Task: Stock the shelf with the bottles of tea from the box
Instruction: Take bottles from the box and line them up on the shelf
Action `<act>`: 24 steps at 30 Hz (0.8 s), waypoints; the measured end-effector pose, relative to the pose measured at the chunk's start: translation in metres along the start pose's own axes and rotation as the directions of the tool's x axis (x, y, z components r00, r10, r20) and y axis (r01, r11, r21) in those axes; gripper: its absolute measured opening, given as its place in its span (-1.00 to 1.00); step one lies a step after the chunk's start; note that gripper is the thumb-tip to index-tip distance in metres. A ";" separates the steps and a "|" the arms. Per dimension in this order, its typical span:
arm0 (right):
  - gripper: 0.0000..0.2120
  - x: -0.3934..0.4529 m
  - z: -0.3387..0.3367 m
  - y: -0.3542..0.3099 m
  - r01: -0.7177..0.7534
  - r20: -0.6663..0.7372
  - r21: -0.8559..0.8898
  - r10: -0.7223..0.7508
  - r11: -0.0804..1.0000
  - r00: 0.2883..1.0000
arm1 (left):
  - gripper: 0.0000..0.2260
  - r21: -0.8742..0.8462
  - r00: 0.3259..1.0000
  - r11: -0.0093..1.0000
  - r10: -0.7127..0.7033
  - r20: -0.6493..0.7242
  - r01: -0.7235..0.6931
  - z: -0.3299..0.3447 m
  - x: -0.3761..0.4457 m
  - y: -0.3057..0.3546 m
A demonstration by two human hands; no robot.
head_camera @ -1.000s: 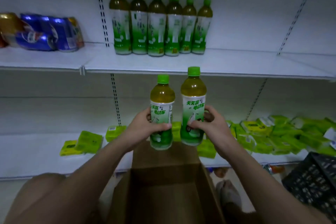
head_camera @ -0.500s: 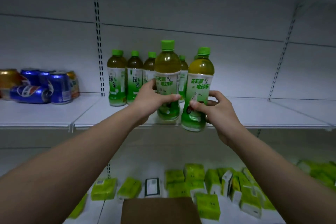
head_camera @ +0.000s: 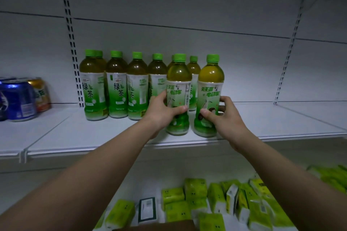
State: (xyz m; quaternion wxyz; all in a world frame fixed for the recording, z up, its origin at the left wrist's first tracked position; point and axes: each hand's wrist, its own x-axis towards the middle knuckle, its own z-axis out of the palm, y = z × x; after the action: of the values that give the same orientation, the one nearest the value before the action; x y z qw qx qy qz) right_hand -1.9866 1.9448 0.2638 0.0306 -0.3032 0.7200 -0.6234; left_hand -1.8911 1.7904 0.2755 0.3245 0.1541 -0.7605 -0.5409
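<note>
My left hand [head_camera: 163, 112] grips a green-capped tea bottle [head_camera: 179, 80] that stands upright on the white shelf [head_camera: 93, 135]. My right hand [head_camera: 223, 116] grips a second tea bottle [head_camera: 210, 80] just to its right, also upright with its base on the shelf. Both bottles stand in front of a row of several tea bottles [head_camera: 116, 84] lined up further back. The top edge of the brown cardboard box [head_camera: 159, 226] shows at the bottom of the view.
Blue and gold drink cans [head_camera: 20, 99] sit on the shelf to the left. Green tissue packs [head_camera: 216, 202] cover the lower shelf. A slotted upright [head_camera: 72, 43] runs behind the row's left end; another upright [head_camera: 289, 50] stands at the right.
Both hands carried the two bottles up from above the box and forward onto the shelf. The bottles now rest on the shelf surface in front of the row.
</note>
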 end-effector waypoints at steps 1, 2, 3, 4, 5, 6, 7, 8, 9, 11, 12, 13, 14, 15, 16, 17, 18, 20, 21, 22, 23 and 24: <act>-0.51 0.004 0.000 0.002 0.001 0.007 -0.006 -0.001 1.000 1.000 | -0.48 0.048 0.999 0.999 0.010 -0.031 -0.008 0.005 0.006 -0.001; -0.50 0.009 0.000 0.005 0.003 0.011 -0.011 -0.002 1.000 1.000 | -0.41 0.098 0.998 0.995 0.017 -0.062 -0.011 0.010 0.013 -0.004; -0.50 0.013 0.000 0.007 0.007 0.014 -0.013 -0.007 1.000 1.000 | -0.37 0.143 0.996 0.990 0.020 -0.091 -0.007 0.015 0.019 -0.008; -0.49 0.018 0.001 0.008 0.013 0.012 -0.016 -0.013 1.000 1.000 | -0.38 0.191 0.992 0.982 0.030 -0.119 -0.007 0.019 0.025 -0.010; -0.50 0.024 0.002 0.010 0.019 0.007 -0.019 -0.019 1.000 1.000 | -0.43 0.237 0.987 0.971 0.054 -0.150 -0.017 0.024 0.027 -0.009; -0.51 0.029 0.003 0.012 0.022 0.001 -0.019 -0.022 1.000 1.000 | -0.46 0.271 0.980 0.962 0.081 -0.183 -0.029 0.027 0.030 -0.008; -0.52 0.035 0.005 0.014 0.019 -0.005 -0.012 -0.019 1.000 1.000 | -0.47 0.285 0.972 0.957 0.105 -0.209 -0.042 0.030 0.031 -0.008; -0.52 0.041 0.008 0.016 0.016 -0.012 -0.005 -0.016 1.000 1.000 | -0.47 0.294 0.965 0.955 0.117 -0.233 -0.045 0.033 0.034 -0.010; -0.52 0.047 0.011 0.018 0.016 -0.024 -0.006 -0.016 1.000 1.000 | -0.47 0.313 0.958 0.948 0.135 -0.255 -0.050 0.036 0.037 -0.012; -0.52 0.058 0.017 0.022 0.029 -0.051 -0.038 -0.031 0.999 0.998 | -0.51 0.410 0.938 0.911 0.186 -0.293 -0.053 0.039 0.043 -0.016; -0.52 0.063 0.020 0.024 0.035 -0.061 -0.059 -0.039 0.998 0.997 | -0.54 0.454 0.930 0.890 0.205 -0.306 -0.047 0.040 0.047 -0.017; -0.52 0.068 0.022 0.025 0.041 -0.069 -0.080 -0.046 0.996 0.997 | -0.57 0.487 0.925 0.873 0.217 -0.312 -0.041 0.041 0.050 -0.017; -0.53 0.073 0.025 0.027 0.045 -0.074 -0.098 -0.052 0.994 0.996 | -0.60 0.515 0.923 0.856 0.230 -0.308 -0.042 0.042 0.053 -0.019; -0.52 0.078 0.027 0.029 0.047 -0.080 -0.110 -0.056 0.993 0.995 | -0.64 0.539 0.922 0.841 0.243 -0.302 -0.045 0.042 0.057 -0.021; -0.52 0.083 0.029 0.031 0.047 -0.086 -0.116 -0.057 0.992 0.995 | -0.68 0.556 0.923 0.830 0.245 -0.297 -0.042 0.041 0.060 -0.024; -0.52 0.087 0.032 0.032 0.045 -0.092 -0.119 -0.057 0.992 0.994 | -0.72 0.562 0.926 0.827 0.232 -0.298 -0.026 0.040 0.061 -0.027; -0.53 0.091 0.034 0.034 0.045 -0.096 -0.121 -0.057 0.992 0.994 | -0.76 0.558 0.927 0.830 0.213 -0.309 -0.005 0.039 0.063 -0.031; -0.53 0.098 0.038 0.037 0.048 -0.103 -0.126 -0.061 0.991 0.993 | -0.79 0.550 0.919 0.835 0.200 -0.341 0.022 0.038 0.065 -0.040; -0.53 0.100 0.040 0.039 0.052 -0.107 -0.129 -0.066 0.990 0.992 | -0.80 0.551 0.911 0.834 0.214 -0.352 0.017 0.037 0.065 -0.043; -0.53 0.103 0.041 0.040 0.055 -0.111 -0.132 -0.070 0.990 0.991 | -0.80 0.556 0.905 0.831 0.233 -0.355 0.004 0.036 0.066 -0.045; -0.53 0.105 0.042 0.041 0.055 -0.115 -0.134 -0.070 0.990 0.991 | -0.79 0.558 0.903 0.830 0.245 -0.352 -0.007 0.035 0.066 -0.045; -0.53 0.107 0.043 0.042 0.050 -0.118 -0.134 -0.066 0.990 0.991 | -0.78 0.556 0.908 0.831 0.244 -0.340 -0.015 0.034 0.065 -0.044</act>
State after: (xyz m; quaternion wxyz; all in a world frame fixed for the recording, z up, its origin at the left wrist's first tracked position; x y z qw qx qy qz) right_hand -2.0719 1.8574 0.2519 -0.0517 -0.2868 0.7507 -0.5929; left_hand -1.9669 1.7604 0.2493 0.4519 0.2927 -0.8086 -0.2373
